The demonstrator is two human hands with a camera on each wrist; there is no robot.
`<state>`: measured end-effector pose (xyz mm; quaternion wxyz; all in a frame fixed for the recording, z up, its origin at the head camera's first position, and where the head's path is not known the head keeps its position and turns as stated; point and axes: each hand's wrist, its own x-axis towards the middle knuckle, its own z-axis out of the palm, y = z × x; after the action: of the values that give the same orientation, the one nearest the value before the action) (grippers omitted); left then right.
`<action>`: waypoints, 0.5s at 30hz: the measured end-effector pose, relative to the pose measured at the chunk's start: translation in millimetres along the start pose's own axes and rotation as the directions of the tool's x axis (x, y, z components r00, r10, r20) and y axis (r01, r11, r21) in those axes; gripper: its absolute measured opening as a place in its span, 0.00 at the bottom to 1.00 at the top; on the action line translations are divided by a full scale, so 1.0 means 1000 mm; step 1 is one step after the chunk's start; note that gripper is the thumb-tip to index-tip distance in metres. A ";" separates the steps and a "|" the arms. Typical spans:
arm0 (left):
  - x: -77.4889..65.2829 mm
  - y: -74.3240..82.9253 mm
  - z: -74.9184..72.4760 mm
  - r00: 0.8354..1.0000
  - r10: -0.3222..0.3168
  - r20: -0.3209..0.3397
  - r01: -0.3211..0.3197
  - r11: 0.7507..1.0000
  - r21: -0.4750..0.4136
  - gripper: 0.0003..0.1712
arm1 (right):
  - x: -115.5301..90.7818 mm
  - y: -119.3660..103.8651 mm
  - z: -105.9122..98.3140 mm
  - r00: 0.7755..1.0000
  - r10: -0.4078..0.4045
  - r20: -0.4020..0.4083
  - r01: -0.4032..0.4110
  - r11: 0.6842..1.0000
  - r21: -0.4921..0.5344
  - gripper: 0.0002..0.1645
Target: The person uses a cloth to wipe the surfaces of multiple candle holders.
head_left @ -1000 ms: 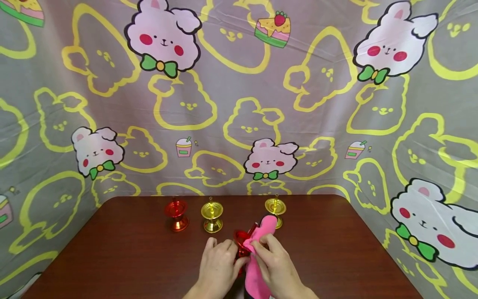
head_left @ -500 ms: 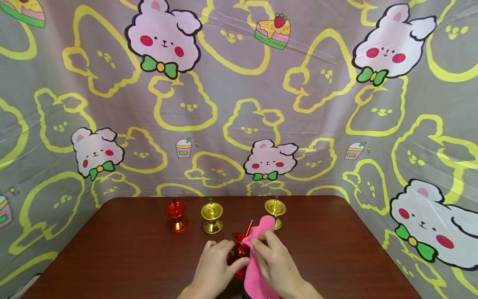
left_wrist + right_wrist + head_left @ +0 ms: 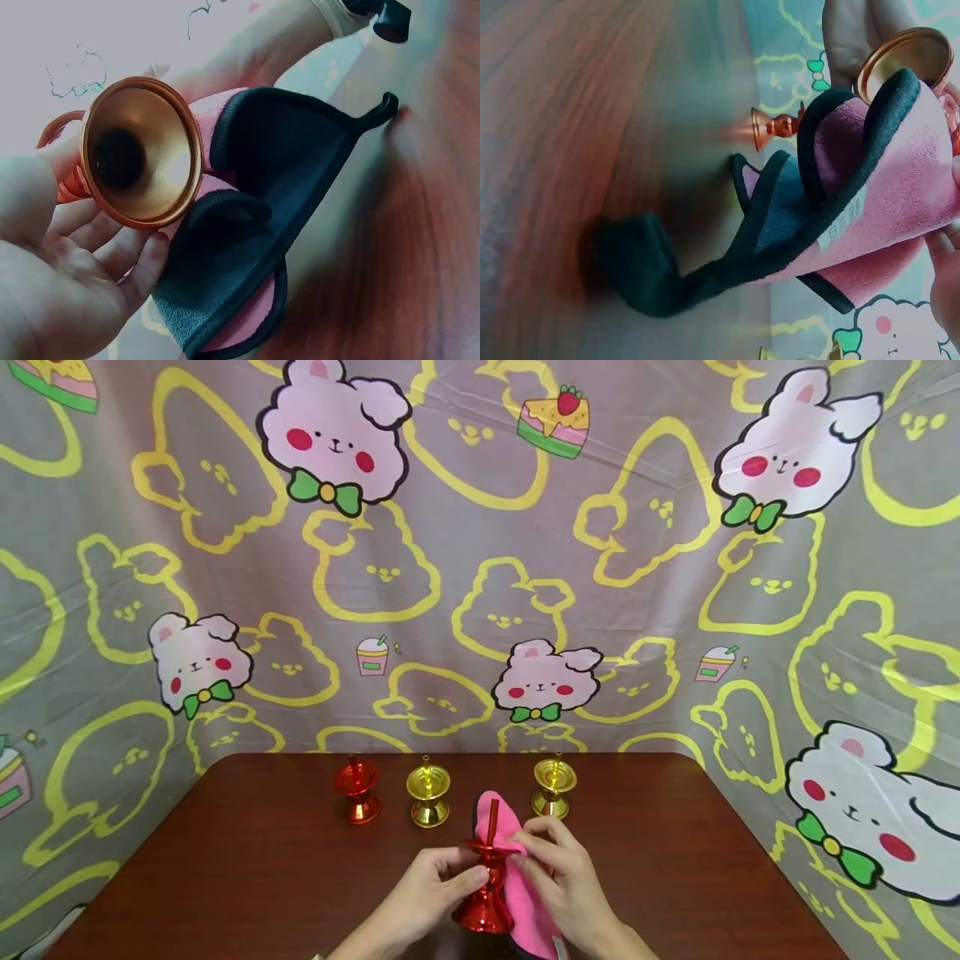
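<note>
In the head view my left hand (image 3: pixel 442 881) grips a shiny red candlestick (image 3: pixel 483 914) by its stem, with the thumb across the front. Its thin tube points up and its flared foot points down towards me. My right hand (image 3: pixel 566 881) pinches a pink cloth (image 3: pixel 521 902) against the edge of the candlestick's dish. From the left wrist, the foot's hollow gold underside (image 3: pixel 169 161) shows, with the cloth's dark backing (image 3: pixel 292 157) beside it. The cloth hangs folded, with a black border (image 3: pixel 787 255), in the right wrist view; most of my right hand is out of that frame.
Another red candlestick (image 3: pixel 358 793) stands at the back left of the brown wooden table (image 3: pixel 247 877). Beside it is a gold candlestick (image 3: pixel 428 797), and a second gold candlestick (image 3: pixel 553 789) stands behind my right hand. A patterned curtain (image 3: pixel 465 527) encloses the table.
The held candlestick has turned from a tilt to nearly upright, and its foot now shows below my left fingers. The cloth's upper end has swung left behind the tube.
</note>
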<state>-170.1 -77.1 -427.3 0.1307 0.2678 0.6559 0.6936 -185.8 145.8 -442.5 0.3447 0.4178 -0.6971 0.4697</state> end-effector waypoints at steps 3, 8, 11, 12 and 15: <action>-0.001 -0.002 0.002 1.000 0.002 -0.013 -0.003 1.000 -0.025 0.19 | -0.002 -0.002 -0.001 1.000 -0.010 0.025 0.009 1.000 0.003 0.24; -0.002 -0.005 0.003 0.999 0.015 -0.033 -0.015 1.000 -0.022 0.18 | -0.001 -0.005 -0.006 0.996 -0.041 0.075 0.042 0.999 -0.017 0.23; -0.001 -0.005 0.004 0.999 0.015 -0.040 -0.015 1.000 -0.009 0.16 | 0.000 -0.005 -0.009 0.993 -0.052 0.104 0.056 0.998 -0.032 0.23; -0.001 -0.006 0.004 0.999 0.014 -0.042 -0.014 1.000 -0.003 0.16 | 0.000 -0.005 -0.010 0.992 -0.053 0.115 0.057 0.998 -0.036 0.23; 0.000 -0.007 0.005 0.999 0.021 -0.047 -0.020 0.999 0.030 0.15 | 0.000 -0.005 -0.012 0.988 -0.056 0.142 0.064 0.996 -0.057 0.22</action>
<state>-168.5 -72.4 -434.0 0.1041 0.2601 0.6661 0.6913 -179.9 156.4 -436.6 0.3215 0.4598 -0.7207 0.4071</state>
